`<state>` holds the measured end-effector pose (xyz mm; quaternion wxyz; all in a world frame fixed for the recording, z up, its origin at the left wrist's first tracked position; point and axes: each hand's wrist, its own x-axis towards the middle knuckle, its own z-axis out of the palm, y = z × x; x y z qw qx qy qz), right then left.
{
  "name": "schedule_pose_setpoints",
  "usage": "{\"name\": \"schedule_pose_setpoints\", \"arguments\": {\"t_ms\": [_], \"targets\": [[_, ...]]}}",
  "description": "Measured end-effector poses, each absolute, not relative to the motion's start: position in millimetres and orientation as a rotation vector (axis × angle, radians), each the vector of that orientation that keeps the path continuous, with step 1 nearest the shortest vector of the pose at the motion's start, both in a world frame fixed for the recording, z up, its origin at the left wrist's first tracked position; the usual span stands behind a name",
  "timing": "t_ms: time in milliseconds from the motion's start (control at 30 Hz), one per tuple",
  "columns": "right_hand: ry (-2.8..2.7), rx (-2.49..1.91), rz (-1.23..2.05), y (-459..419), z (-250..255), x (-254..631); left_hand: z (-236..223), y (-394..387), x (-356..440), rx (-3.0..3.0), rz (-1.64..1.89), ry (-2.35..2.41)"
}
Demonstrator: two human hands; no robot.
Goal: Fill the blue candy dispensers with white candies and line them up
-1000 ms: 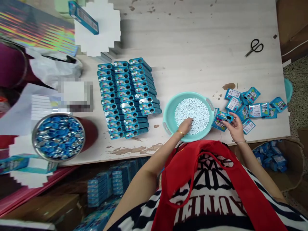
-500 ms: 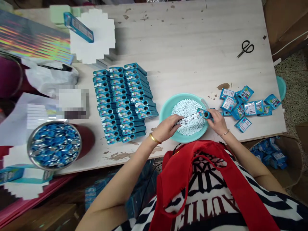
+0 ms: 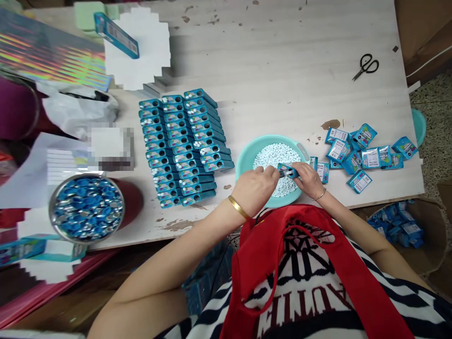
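Note:
A teal basin [image 3: 243, 157] of small white pellets [image 3: 277, 156] sits at the table's front edge. Over it, my right hand [image 3: 310, 181] grips a small blue box [image 3: 285, 169] with a dark hole in its end. My left hand [image 3: 256, 188] is closed, its fingertips drawn together against the left side of that box. What those fingers pinch is hidden by the hand itself. Left of the basin stand rows of similar blue boxes [image 3: 183, 146], some with white pellets on their tops.
Several small blue packets [image 3: 353, 160] lie right of the basin. Black scissors [image 3: 365, 66] rest farther back. On the left stands a metal pot [image 3: 52, 212] of shiny blue-and-silver pieces. A blue box [image 3: 116, 35] lies on a white stack [image 3: 151, 47]. A carton [image 3: 432, 235] of blue packets is below.
My left hand has lifted from the pellets and moved right to the box. My right hand has brought the box left, over the basin, and the two hands now meet there.

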<state>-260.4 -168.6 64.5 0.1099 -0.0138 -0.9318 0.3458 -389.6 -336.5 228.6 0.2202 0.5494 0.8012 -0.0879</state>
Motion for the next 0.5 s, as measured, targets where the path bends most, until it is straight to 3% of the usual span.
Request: {"name": "schedule_pose_setpoints", "arguments": {"t_ms": [133, 300, 400, 500], "targets": [[-2.700, -0.163, 1.078, -160.3, 60.2, -255.3, 182.0, -351.4, -414.4, 1.405, -0.059, 2.369], [-2.576, -0.401, 1.066, -144.0, 67.3, -248.4, 57.3, -363.3, -447.8, 1.033, 0.085, 2.464], [-2.519, -0.497, 1.083, -135.5, 74.6, -244.9, 2.5, -357.1, -433.5, 1.034, 0.164, 2.389], [-2.455, -0.567, 1.089, -130.5, 79.9, -241.6, -23.1, -347.4, -398.6, 1.076, 0.286, 2.287]]}}
